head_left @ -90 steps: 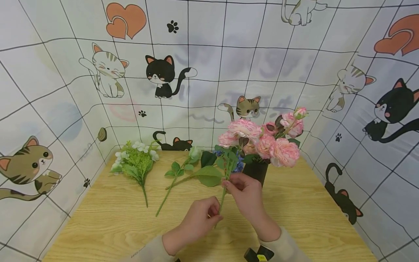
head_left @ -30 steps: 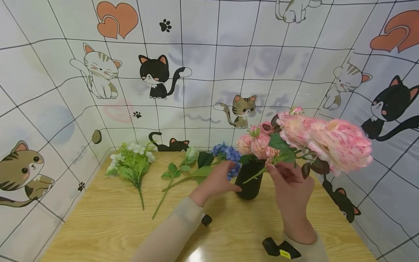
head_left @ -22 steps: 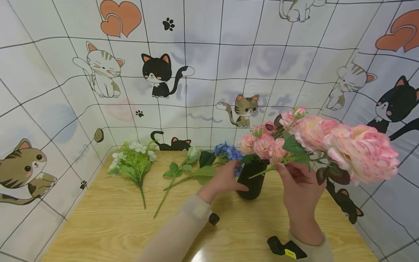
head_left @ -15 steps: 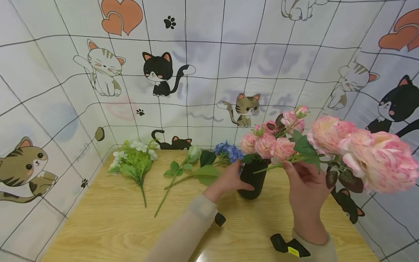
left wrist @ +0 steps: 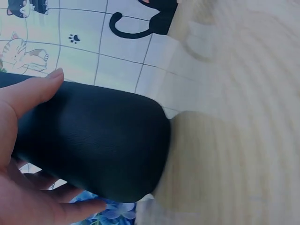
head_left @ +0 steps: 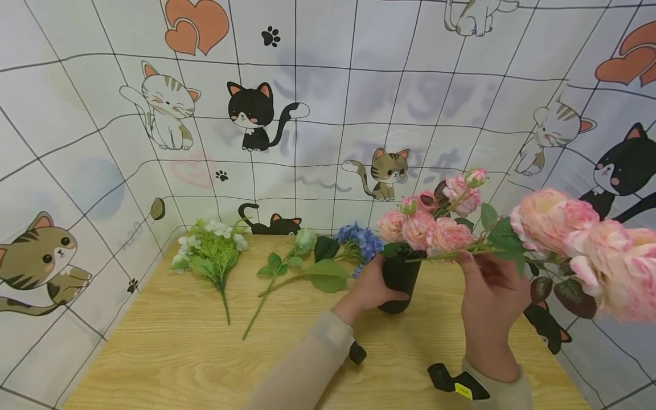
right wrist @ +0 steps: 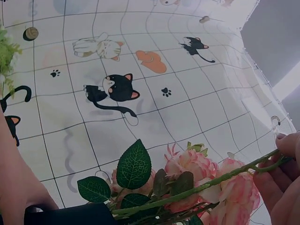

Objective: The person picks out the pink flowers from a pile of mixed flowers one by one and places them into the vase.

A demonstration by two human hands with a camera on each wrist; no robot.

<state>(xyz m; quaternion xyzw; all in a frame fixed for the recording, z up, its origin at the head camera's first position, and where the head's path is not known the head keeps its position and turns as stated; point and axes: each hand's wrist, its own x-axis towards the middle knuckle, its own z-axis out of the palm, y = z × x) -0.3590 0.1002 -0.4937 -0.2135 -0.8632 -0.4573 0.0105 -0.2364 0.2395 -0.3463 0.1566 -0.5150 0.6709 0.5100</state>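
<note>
My left hand (head_left: 366, 287) grips a dark vase (head_left: 402, 274). In the left wrist view the thumb lies over one side of the vase (left wrist: 103, 136) and the fingers come round the other. Several pink flowers (head_left: 447, 234) stand in it. My right hand (head_left: 494, 307) pinches the green stem of a pink flower spray (head_left: 556, 222). This spray lies nearly level, its big blooms off to the right and its cut end pointing left. In the right wrist view the stem (right wrist: 201, 186) slants down to the rim of the vase (right wrist: 70, 216), leaves close by.
On the wooden table (head_left: 179, 359), left of the vase, lie a green bunch with white blossoms (head_left: 215, 256), a pale rose stem (head_left: 304, 241) and a blue hydrangea (head_left: 359, 239). A cat-print cloth (head_left: 328, 114) hangs behind and along both sides.
Three seconds ago both hands held the stem upright. Since then my left hand has moved to the vase and wrapped round it; my right hand has tipped the spray and carried it right.
</note>
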